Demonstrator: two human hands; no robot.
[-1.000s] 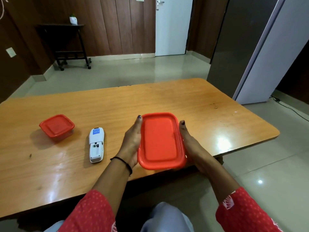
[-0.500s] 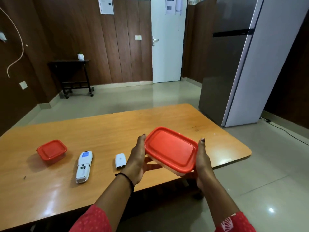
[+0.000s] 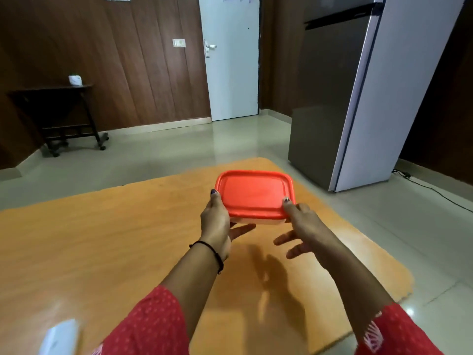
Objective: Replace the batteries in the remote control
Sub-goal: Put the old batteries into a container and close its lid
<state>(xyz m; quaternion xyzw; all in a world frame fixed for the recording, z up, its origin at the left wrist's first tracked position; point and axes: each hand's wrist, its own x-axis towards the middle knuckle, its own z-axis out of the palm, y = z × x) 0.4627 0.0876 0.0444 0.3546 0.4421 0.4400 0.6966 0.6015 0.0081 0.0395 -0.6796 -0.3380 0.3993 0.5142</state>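
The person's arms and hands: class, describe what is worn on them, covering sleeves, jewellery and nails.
Both arms are bare from wrist to above the elbow, ending in red sleeves with a fine pale dotted print. The right sleeve also shows a white patterned motif. A thin black cord band circles the left wrist. The left hand and right hand wear dark nail polish and no rings that can be seen.

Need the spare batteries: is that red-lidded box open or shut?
Shut: the red lid sits flat on the box, held between both hands.
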